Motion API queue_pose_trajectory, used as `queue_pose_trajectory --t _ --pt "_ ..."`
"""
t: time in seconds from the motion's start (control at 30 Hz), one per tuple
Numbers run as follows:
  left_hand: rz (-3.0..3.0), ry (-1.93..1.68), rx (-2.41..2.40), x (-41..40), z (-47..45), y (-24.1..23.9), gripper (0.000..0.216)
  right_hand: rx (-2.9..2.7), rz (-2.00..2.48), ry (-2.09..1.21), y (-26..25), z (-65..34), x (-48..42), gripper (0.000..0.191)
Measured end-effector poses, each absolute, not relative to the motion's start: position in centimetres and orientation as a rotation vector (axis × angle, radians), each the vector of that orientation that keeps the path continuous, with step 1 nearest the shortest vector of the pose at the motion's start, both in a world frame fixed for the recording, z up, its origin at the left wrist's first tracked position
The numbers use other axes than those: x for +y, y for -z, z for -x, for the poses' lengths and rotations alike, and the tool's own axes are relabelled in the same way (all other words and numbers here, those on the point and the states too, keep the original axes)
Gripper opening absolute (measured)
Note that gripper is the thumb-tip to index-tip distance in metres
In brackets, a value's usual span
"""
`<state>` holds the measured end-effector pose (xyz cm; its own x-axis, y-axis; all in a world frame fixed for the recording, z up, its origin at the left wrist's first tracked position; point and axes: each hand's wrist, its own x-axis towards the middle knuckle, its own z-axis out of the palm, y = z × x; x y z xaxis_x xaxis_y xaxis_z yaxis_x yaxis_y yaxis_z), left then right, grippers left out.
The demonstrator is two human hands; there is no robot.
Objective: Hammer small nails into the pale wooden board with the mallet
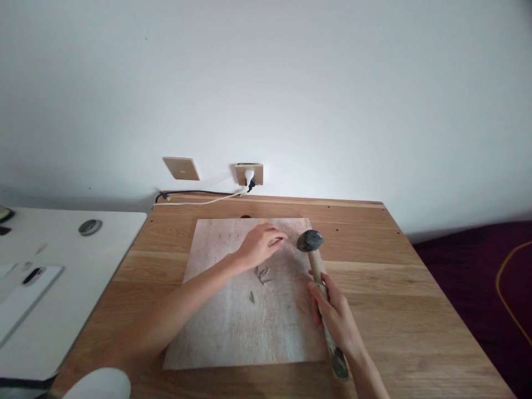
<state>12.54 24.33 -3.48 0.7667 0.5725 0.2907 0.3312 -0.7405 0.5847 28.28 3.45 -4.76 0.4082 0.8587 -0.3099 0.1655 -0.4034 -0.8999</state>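
One brown-wood table (415,321) is carrying a whitish wooden board (224,332). By the board's right edge, the right hand (336,315) is gripping a dark-headed, wooden-handled mallet (315,265), head farthest; silver nails (264,275) are lying midboard; beyond, the left hand (261,245) is pointing toward that head, grip unclear.

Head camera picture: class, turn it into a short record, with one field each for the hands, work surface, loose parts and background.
Left hand: above the board's far part, fingers together; anything pinched is too small to tell
Right hand: closed around the handle of a mallet
Work surface: pale board lying on a wooden table
Loose parts: small metal pieces clustered on the board, another one apart, nearer the person
Background: wall socket with plugs in it
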Motion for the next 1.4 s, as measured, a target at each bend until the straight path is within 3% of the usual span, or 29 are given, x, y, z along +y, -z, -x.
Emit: queue_pose_trajectory --t 0.7,0.9,1.3,1.4 --pt "-2.43 -0.671 0.758 26.3 -14.0 6.9 0.011 -0.88 1.769 -1.036 3.8 -27.9 3.9 0.066" --pt "-2.229 -0.711 0.812 26.4 -14.1 6.8 0.034 -0.994 1.714 -1.078 3.6 -27.2 5.9 0.054" --pt "-2.131 -0.628 0.865 26.4 -14.1 6.1 0.048 -1.119 1.781 -1.089 3.1 -26.5 7.4 0.053" --pt "-2.2 -0.633 0.846 26.4 -12.8 5.2 0.043 -1.112 1.784 -1.092 2.8 -26.2 7.2 0.053"
